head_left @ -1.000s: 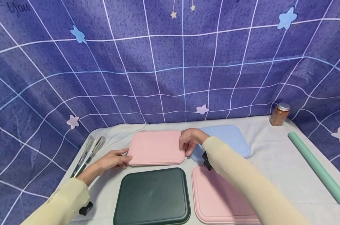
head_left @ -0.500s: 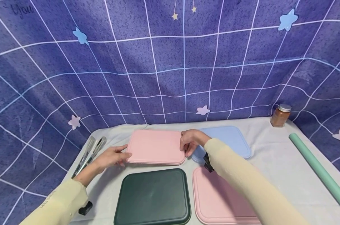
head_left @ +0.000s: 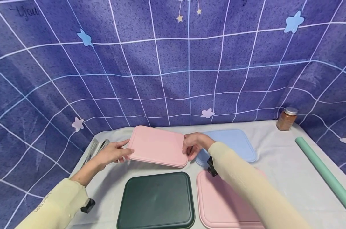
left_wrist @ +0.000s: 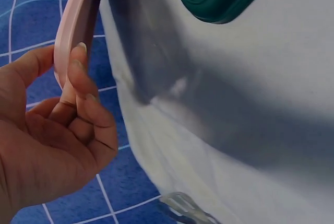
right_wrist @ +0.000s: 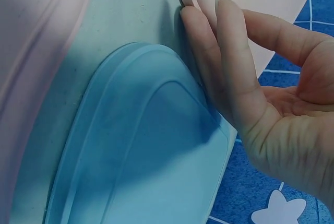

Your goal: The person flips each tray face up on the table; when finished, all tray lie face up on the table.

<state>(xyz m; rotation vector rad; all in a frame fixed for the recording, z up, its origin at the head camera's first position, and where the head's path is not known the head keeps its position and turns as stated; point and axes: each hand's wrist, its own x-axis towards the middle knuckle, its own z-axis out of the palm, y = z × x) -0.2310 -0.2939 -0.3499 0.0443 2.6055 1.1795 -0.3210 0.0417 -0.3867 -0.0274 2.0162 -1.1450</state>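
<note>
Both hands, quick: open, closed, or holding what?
Left hand: closed, pinching the tilted pink board by its left edge.
Right hand: closed, holding that board's right edge.

Smooth, matt plastic is suggested by the tilted pink board — creased cloth is spread beneath, and metal is seen in the jar lid.

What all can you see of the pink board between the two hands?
The pink board is a thin rectangle with rounded corners and a line running just inside its edge; it looks like smooth plastic. It is tilted, its left end raised off the white cloth; whether its right end touches down is unclear. The left hand pinches the left end, and the right hand holds the right. It is beyond the dark green board and left of the blue board.
</note>
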